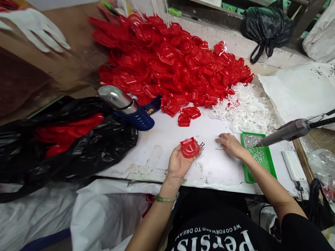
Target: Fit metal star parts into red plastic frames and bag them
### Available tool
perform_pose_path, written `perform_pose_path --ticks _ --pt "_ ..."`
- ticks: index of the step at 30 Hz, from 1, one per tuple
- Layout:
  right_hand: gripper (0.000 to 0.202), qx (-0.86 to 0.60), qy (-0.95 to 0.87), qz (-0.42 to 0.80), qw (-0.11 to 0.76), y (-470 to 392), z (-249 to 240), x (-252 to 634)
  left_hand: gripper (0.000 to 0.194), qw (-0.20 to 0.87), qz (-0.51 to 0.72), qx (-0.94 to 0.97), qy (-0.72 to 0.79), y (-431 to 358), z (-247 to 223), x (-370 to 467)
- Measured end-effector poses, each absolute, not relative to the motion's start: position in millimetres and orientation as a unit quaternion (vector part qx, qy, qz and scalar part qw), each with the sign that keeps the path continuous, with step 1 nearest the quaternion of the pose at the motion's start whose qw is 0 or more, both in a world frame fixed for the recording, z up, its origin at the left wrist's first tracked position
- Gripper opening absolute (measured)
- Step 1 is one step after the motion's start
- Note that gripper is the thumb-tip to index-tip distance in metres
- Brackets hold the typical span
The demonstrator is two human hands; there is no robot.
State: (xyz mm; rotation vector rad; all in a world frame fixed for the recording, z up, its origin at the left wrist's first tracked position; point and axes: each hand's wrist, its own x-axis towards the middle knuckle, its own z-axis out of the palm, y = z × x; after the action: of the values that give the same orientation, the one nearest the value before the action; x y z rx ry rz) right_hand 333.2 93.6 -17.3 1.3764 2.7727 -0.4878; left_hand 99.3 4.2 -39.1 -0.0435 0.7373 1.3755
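Observation:
My left hand [179, 162] is palm up over the white tabletop, its fingers curled under a red plastic part [190, 147] with a row of small holes along its rounded edge. To the right, my right hand [230, 144] is lowered to the table with its fingertips on a small clear or white plastic piece [220, 145]. Whether the fingers grip that piece or only touch it is hard to make out. A black fan-shaped mark [202, 146] shows beside the left fingertips. Close to my right forearm lies a green tray [272, 166] of small silvery bits, with an electric screwdriver [285, 132] pointing into it.
A large heap of red plastic parts [167, 66] covers the back, beside a pile of white fan-shaped pieces [248, 108]. On the left are a black bag [115, 136] with red parts and a flask [116, 99] in a blue holder. A white box [293, 165] lies at right.

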Motion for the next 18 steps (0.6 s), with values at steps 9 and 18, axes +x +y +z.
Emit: perform_pose_path --ticks 9,18 --pt "0.014 0.448 0.829 -0.302 -0.147 83 9 319 0.034 0.720 0.619 0.006 0.315 6 -31 122" --pt "0.013 0.432 0.855 -0.240 -0.157 58 18 278 0.047 0.704 0.648 0.067 0.283 5 -19 158"
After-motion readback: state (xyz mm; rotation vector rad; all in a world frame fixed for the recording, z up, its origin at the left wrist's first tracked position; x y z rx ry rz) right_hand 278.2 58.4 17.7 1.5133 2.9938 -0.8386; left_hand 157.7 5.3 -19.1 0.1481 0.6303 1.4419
